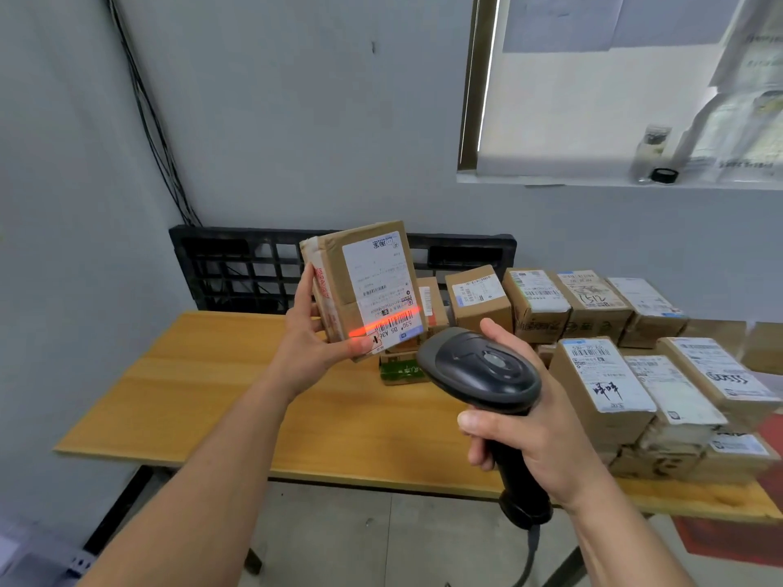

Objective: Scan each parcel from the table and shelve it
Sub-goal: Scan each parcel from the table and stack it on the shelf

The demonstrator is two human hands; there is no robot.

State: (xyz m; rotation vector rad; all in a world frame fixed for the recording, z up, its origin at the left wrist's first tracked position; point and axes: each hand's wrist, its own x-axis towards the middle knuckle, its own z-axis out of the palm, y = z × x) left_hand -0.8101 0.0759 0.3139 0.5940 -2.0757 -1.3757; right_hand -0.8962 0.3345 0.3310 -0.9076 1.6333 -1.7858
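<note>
My left hand (pixel 315 338) grips a small cardboard parcel (pixel 339 273) by its lower left corner and holds it upright above the wooden table (pixel 237 387). Its white shipping label faces me. A red scan line glows across the barcode near the label's bottom edge. My right hand (pixel 538 442) grips the handle of a dark grey barcode scanner (pixel 483 368), whose head points at the parcel from the lower right.
Several labelled cardboard parcels (pixel 601 387) are stacked on the right half of the table, with a row (pixel 538 307) behind them. A black plastic pallet (pixel 245 269) leans against the back wall. A window sill (pixel 593 180) holds a jar.
</note>
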